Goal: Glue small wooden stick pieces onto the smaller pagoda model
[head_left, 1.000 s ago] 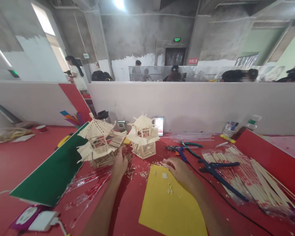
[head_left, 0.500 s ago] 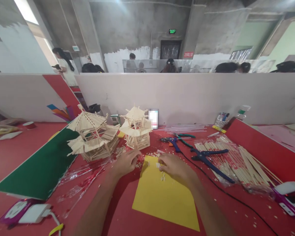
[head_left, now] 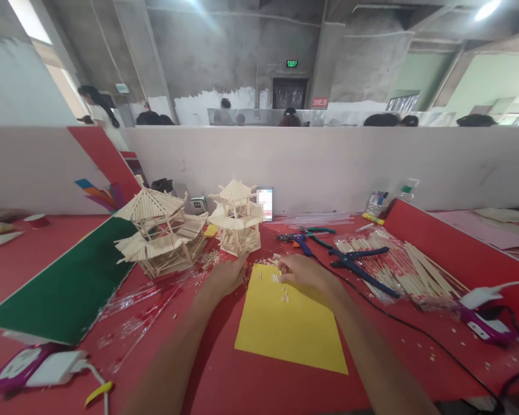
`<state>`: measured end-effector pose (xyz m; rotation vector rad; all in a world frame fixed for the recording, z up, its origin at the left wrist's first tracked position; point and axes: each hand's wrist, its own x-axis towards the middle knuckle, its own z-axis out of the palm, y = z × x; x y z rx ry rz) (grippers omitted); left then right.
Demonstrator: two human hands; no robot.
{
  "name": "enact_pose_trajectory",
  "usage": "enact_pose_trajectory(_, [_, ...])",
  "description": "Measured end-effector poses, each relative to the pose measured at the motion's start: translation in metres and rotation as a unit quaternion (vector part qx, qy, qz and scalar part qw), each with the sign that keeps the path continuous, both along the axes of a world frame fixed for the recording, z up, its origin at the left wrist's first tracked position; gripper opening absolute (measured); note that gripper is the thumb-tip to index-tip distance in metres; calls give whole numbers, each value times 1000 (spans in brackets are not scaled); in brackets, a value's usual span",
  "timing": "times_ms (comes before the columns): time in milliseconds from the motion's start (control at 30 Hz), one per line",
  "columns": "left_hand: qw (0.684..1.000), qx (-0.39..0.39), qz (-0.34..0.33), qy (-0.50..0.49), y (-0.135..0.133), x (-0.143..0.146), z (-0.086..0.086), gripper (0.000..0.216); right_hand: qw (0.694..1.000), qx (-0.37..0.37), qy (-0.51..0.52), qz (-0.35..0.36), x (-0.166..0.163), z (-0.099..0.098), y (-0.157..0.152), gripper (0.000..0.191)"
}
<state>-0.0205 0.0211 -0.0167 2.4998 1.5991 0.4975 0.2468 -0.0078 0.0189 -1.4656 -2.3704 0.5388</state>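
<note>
My left hand (head_left: 230,275) reaches to the table at the foot of the smaller stick pavilion (head_left: 237,222), among scattered stick bits. Its fingers are pressed together, and anything between them is hidden. Over the upper right part of a yellow sheet (head_left: 285,334), my right hand (head_left: 303,272) has its fingers curled in; I cannot make out what they hold. Short stick pieces (head_left: 275,278) lie side by side by its fingertips, with a small loose pile (head_left: 285,296) nearer me. A larger stick pavilion (head_left: 160,230) stands to the left.
A blue glue gun (head_left: 301,243) and dark blue pliers (head_left: 358,259) lie right of the sheet, a black cord trailing forward. Bundled sticks (head_left: 398,262) rest farther right. A phone (head_left: 265,203) leans on the partition (head_left: 328,167). At left are a green board (head_left: 64,288) and crumpled plastic wrap (head_left: 134,314).
My left fingers have straightened and lowered toward the bits by the smaller pavilion. My right hand stays curled near the short pieces. The whole view has shifted slightly.
</note>
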Motion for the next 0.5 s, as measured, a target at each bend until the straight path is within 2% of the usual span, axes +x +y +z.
enact_pose_trajectory(167, [1000,9,10,26,4,2,-2,47,1000,-7,-22,21,2,1,3,20])
enact_pose_trajectory(300, [996,19,22,82,4,4,-2,48,994,-35,-27,97,9,8,4,6])
enact_pose_trajectory(400, [995,14,34,93,2,6,0,50,992,-44,-18,118,14,9,6,7])
enact_pose_trajectory(500, [994,2,44,104,0,8,4,51,985,-90,1,147,16,5,8,8])
